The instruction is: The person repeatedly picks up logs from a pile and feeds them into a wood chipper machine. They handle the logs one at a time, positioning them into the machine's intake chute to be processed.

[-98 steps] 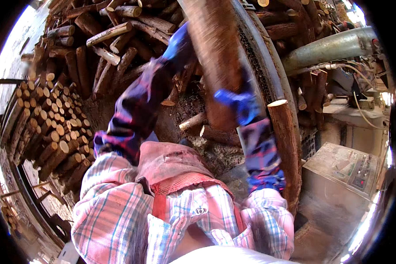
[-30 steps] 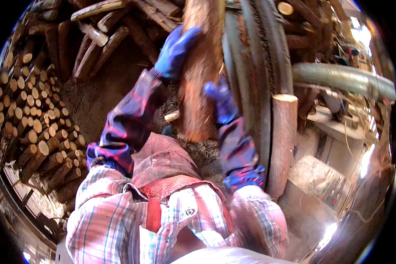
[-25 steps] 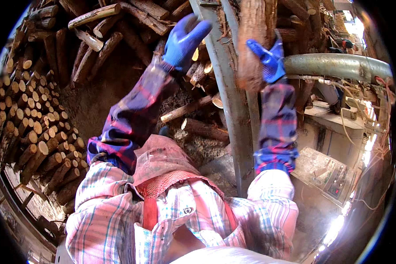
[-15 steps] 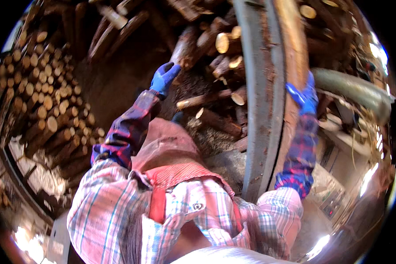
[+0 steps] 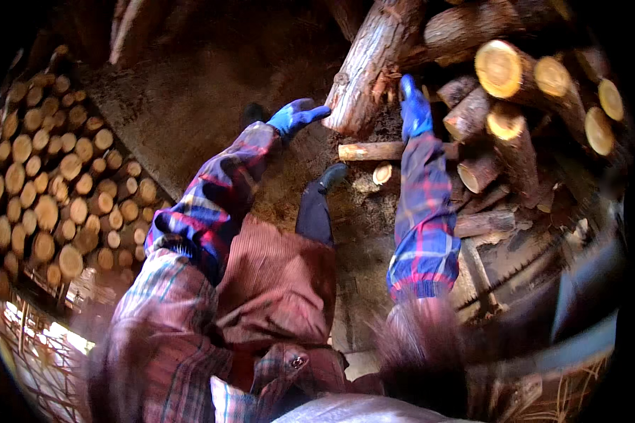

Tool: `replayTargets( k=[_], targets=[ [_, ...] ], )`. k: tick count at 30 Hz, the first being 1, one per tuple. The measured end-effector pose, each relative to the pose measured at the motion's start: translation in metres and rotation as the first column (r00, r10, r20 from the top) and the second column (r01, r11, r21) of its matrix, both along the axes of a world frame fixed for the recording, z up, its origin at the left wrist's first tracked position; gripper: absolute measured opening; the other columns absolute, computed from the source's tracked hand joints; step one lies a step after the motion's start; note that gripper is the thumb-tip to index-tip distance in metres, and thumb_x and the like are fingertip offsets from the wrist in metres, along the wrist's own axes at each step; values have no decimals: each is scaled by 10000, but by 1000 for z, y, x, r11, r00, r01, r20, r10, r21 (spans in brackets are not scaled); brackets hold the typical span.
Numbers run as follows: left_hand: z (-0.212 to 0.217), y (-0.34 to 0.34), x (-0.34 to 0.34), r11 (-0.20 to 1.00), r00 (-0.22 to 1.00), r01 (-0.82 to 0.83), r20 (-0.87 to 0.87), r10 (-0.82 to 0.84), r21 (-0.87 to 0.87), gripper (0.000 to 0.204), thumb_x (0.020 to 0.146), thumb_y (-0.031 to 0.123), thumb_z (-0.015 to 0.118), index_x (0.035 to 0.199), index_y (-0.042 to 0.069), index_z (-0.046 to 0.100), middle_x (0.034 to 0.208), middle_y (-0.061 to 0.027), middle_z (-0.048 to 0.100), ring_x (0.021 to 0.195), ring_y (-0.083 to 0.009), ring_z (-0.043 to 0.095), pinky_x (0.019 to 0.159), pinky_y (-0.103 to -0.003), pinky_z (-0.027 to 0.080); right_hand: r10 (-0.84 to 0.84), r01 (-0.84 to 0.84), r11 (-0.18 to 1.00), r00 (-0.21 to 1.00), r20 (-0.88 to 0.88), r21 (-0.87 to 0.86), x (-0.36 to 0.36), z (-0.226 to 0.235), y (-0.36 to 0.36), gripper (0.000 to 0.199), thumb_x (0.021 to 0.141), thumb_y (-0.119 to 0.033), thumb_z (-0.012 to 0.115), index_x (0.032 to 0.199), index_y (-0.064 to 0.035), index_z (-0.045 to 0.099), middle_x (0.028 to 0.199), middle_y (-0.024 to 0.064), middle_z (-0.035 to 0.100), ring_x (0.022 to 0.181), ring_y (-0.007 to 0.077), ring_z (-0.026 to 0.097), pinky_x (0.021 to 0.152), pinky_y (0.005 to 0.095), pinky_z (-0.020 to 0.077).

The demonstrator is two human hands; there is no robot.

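Note:
A thick log [image 5: 370,63] with rough, peeling bark lies ahead of me, its near end between my two hands. My left hand [image 5: 293,118], in a blue glove, is at the left of that end; its fingers are stretched out and a fingertip appears to touch the bark. To the right of the same end is my right hand [image 5: 415,111], also blue-gloved, with fingers extended forward beside the frayed wood. Whether it presses on the log I cannot tell. Below the log's end lies a thin peeled stick [image 5: 371,151].
Several cut logs [image 5: 501,69] lie heaped on the right. A tall stack of round log ends [image 5: 46,211] stands at the left. Brown floor [image 5: 183,113] spreads between them. My dark shoe [image 5: 333,176] is near the log. A blue-grey metal part [image 5: 585,303] shows blurred at lower right.
My right hand has left the long timber beside the metal beam and come over to the log. My view has turned rightward-side things away, and the log appears nearer. My left hand stays by it.

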State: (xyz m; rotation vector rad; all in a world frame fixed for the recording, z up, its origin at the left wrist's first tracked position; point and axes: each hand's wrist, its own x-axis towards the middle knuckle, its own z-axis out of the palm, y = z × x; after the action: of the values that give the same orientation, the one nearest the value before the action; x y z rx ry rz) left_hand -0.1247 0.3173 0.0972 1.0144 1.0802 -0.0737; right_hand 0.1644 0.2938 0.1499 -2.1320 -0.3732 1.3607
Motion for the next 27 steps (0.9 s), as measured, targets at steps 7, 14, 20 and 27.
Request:
replayTargets(
  k=[7, 14, 20, 27],
  targets=[
    [-52, -2, 55, 861, 732, -342, 468, 495, -376, 727, 826, 354, 677, 1379, 4, 361, 1291, -83, 514, 1168, -185, 482, 1019, -334, 354, -230, 289, 927, 941, -249, 238, 15, -94, 95, 565, 912, -397, 544, 1346, -49, 447, 1360, 60, 447, 1135, 175, 491, 991, 287, 373],
    [124, 4, -38, 999, 996, -53, -73, 53, -3, 909, 685, 432, 796, 1342, -23, 363, 1200, -143, 560, 1109, -208, 527, 973, -352, 411, -316, 353, 923, 921, -227, 149, -74, -14, -55, 570, 898, -353, 570, 1353, -41, 429, 1373, 74, 428, 1165, 180, 464, 1003, 296, 369],
    [284, -47, -210, 959, 935, -118, -297, 194, 256, 808, 733, 292, 719, 1378, -2, 331, 1350, -144, 426, 1228, -237, 427, 1034, -375, 339, -311, 350, 933, 900, -306, 81, -147, 77, -139, 579, 886, -315, 592, 1359, -34, 413, 1384, 86, 412, 1191, 184, 442, 1013, 303, 365],
    [172, -30, -298, 709, 630, -704, -421, 653, 46, 510, 910, 325, 531, 1338, 58, 454, 1353, -53, 462, 1212, -198, 435, 972, -351, 399, -533, 544, 835, 837, -123, 85, -84, 74, -210, 596, 871, -271, 618, 1366, -26, 395, 1398, 99, 394, 1222, 189, 415, 1025, 311, 361]
  ],
)
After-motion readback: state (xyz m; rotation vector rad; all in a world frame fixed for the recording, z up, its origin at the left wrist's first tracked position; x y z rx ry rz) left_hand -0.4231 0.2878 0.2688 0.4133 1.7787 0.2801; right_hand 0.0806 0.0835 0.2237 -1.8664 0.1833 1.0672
